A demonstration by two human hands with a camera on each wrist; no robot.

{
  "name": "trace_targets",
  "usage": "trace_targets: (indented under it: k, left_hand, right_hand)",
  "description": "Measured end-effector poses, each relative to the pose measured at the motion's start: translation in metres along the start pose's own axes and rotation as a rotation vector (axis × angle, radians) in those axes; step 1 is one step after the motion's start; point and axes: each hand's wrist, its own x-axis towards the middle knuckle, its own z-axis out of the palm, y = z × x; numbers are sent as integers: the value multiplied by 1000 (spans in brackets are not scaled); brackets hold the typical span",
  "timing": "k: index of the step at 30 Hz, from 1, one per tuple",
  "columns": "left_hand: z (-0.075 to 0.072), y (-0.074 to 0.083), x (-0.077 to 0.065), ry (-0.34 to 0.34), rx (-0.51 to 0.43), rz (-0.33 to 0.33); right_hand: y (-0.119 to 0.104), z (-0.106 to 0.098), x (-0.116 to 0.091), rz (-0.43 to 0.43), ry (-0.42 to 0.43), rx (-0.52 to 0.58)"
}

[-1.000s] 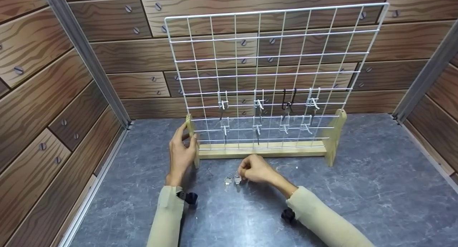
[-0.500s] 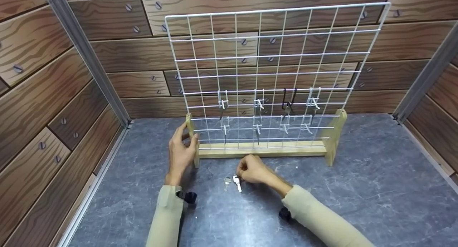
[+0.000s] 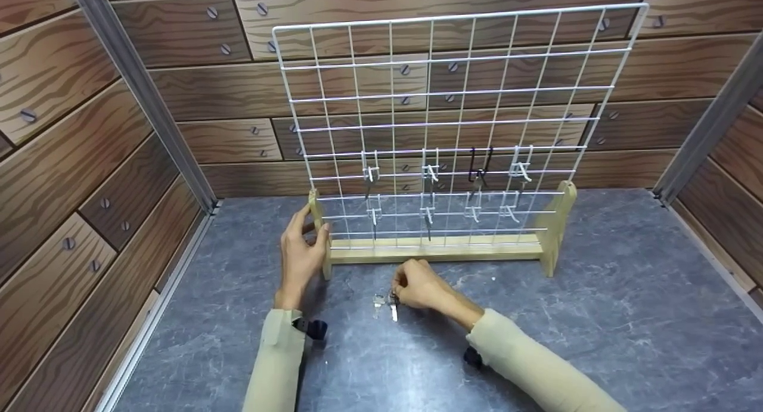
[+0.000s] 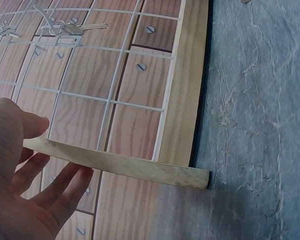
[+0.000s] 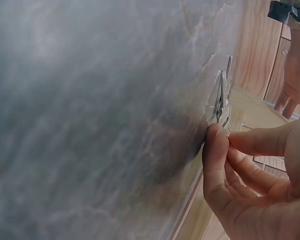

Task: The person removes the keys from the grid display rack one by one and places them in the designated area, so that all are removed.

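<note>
My left hand (image 3: 301,254) grips the left upright of a wooden stand (image 3: 557,233), which bears a white wire grid (image 3: 390,93). In the left wrist view the thumb lies on one side of that upright (image 4: 135,166) and the fingers on the other. Before the stand, my right hand (image 3: 420,285) pinches a silver key (image 3: 394,312) by its head end, between thumb and forefinger, close to the tabletop. Just left of it lies another small key set (image 3: 378,303). The right wrist view shows the keys (image 5: 222,97) partly overlapping beyond the fingertips.
Two rows of hooks sit on the grid's lower part, white ones and one black hook (image 3: 478,173). Keys hang from several of them. The grey marbled tabletop (image 3: 632,316) is bounded by wood-patterned walls (image 3: 226,96) at the back and sides.
The right hand has shifted slightly left and the key at its fingertips has turned, flashing bright half a second ago. The left hand has kept its place on the stand.
</note>
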Motion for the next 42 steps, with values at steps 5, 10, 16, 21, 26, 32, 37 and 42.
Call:
trace_targets:
  k: [5, 10, 16, 21, 26, 32, 37, 42]
  left_hand:
    - [1, -2, 1, 6, 2, 20]
    - [1, -1, 1, 2, -23, 13]
    - [0, 1, 0, -5, -19, -20]
    - [0, 3, 0, -14, -25, -33]
    - [0, 2, 0, -17, -8, -43]
    - [0, 2, 0, -17, 1, -42]
    - [0, 1, 0, -10, -13, -21]
    - [0, 0, 1, -7, -1, -19]
  right_hand:
    - [0, 1, 0, -19, 11, -23]
    - [2, 2, 1, -50, 1, -25]
    - [3, 0, 3, -48, -8, -13]
    - [2, -3, 4, -6, -24, 15]
    - [1, -5, 5, 88, -55, 48]
    - [1, -5, 4, 115, -59, 78]
    - [3, -5, 4, 72, -30, 77]
    - [5, -7, 1, 52, -12, 80]
